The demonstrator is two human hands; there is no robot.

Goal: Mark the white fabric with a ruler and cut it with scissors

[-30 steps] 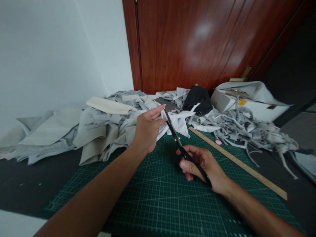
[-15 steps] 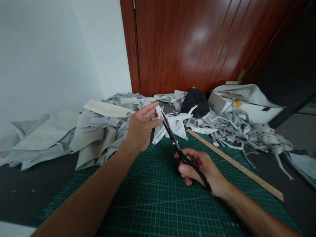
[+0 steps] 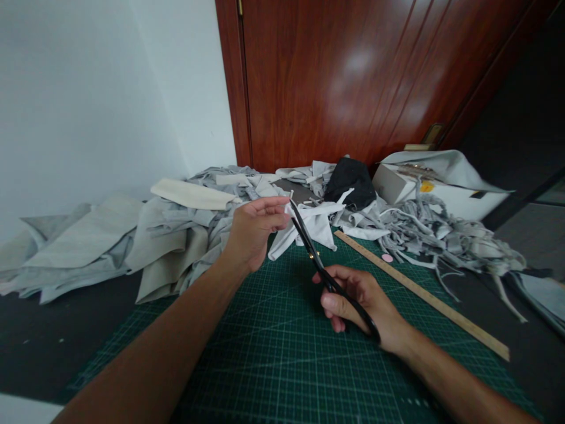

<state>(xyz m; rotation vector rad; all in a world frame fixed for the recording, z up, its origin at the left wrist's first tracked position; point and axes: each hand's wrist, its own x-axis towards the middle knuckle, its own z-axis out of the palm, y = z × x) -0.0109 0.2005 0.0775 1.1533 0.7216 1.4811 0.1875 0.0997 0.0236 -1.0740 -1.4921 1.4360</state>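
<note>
My right hand (image 3: 355, 300) grips black scissors (image 3: 311, 247) by the handles, the blades pointing up and away to the left. The blades look nearly closed. Thumb and fingers of my left hand (image 3: 256, 229) are pinched together beside the blade tips, on the edge of a piece of white fabric (image 3: 282, 238). Just what lies between the fingertips is mostly hidden. Behind the blades, more white cloth with narrow ties (image 3: 320, 221) lies on the green cutting mat (image 3: 282, 353).
A wooden ruler (image 3: 424, 294) lies slantwise on the mat's right, near a pink disc (image 3: 387, 258). Grey fabric pieces (image 3: 88, 241) are heaped left, tangled strips (image 3: 436, 229) right. A black cloth bundle (image 3: 351, 179) and white box (image 3: 432, 182) stand before the door (image 3: 326, 82).
My left hand's fingers have come lower and closer together by the blade tips, and the white fabric there has shifted down. The scissors have hardly moved.
</note>
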